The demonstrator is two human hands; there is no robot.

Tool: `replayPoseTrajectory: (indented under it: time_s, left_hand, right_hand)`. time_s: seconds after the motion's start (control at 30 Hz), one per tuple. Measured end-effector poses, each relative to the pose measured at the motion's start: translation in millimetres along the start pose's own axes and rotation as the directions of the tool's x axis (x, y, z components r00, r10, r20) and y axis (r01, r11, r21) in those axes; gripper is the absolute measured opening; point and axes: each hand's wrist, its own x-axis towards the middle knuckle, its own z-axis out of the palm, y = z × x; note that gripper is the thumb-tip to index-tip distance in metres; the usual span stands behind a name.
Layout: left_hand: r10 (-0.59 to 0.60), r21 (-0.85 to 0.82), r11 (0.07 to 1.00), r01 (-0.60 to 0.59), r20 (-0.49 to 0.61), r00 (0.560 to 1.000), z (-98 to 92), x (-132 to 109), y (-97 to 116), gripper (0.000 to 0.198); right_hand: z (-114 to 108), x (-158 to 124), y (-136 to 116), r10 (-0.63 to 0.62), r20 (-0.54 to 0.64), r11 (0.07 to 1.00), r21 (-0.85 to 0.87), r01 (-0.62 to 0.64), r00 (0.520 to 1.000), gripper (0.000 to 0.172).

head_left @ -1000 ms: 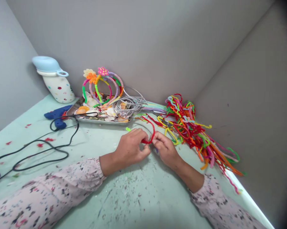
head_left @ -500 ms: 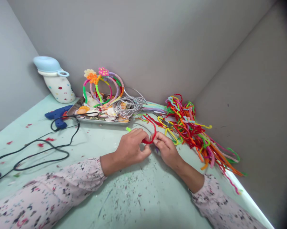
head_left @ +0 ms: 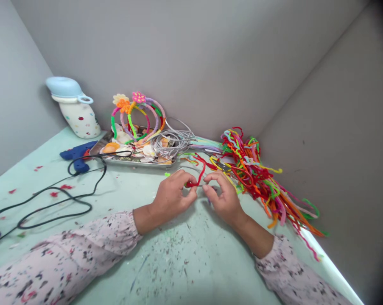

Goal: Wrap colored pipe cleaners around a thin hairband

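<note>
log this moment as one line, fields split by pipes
left hand: pinching fuzzy red pipe cleaner | right hand: close beside it, grip unclear | blue plastic glue gun: left of shallow silver metal tray

And there I saw red on the chenille strand (head_left: 203, 169), pale mint across the surface (head_left: 210, 262), dark flecks over pale pink sleeves (head_left: 73, 258), deep blue on the glue gun (head_left: 79, 164)!

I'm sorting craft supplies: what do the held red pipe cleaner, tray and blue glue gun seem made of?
Red pipe cleaner: fuzzy, matte fibre, probably over hidden wire, since it stands curved.
Tray: likely metal, from its silvery, shiny rim.
Glue gun: probably smooth moulded plastic, judging by its even blue surface.
</note>
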Motion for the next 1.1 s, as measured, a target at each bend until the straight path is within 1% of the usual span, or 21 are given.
replayPoseTrajectory:
  time_s: [0.1,0.17,0.27,0.4,0.57,0.67,0.83,1.1]
  left_hand:
    - [0.008,-0.006,1.000,-0.008,0.008,1.000,0.6,0.2,-0.9,0.008]
    - [0.011,-0.005,1.000,-0.011,0.012,1.000,0.8,0.0,-1.2,0.008]
    - [0.013,0.006,1.000,-0.013,0.020,1.000,0.6,-0.4,-1.2,0.008]
    - [0.018,0.013,1.000,-0.018,0.041,0.999,0.7,-1.2,-0.8,0.006]
    - [0.003,0.011,1.000,-0.004,0.071,0.997,1.9,-1.7,-1.4,0.009]
    - [0.015,-0.010,1.000,-0.014,0.098,0.995,2.2,-1.4,-2.7,0.006]
    - [0.012,-0.006,1.000,-0.012,0.120,0.993,1.6,-1.8,-3.7,0.005]
    - [0.014,0.039,0.999,-0.021,0.160,0.987,3.5,-1.0,-4.1,0.005]
  right_hand:
    - [1.6,0.4,-3.1,-0.086,0.026,0.993,-0.077,0.087,0.996,0.011]
    - [2.6,0.2,-4.2,-0.096,0.027,0.988,-0.118,0.098,0.995,0.012]
    - [2.9,-0.1,-4.1,-0.085,0.024,0.986,-0.142,0.088,0.996,0.010]
    - [2.5,0.0,-3.0,-0.063,0.062,0.988,-0.134,0.071,0.996,0.004]
    - [2.7,-0.2,-1.5,0.001,0.103,0.994,-0.108,0.011,0.995,0.009]
    - [2.8,-0.4,-0.7,0.025,0.115,0.997,-0.082,-0.016,0.993,0.012]
    - [3.0,0.8,-1.2,0.055,0.120,0.998,-0.045,-0.050,0.991,0.014]
    - [3.8,1.7,1.0,0.081,0.147,0.996,-0.051,-0.074,0.986,0.015]
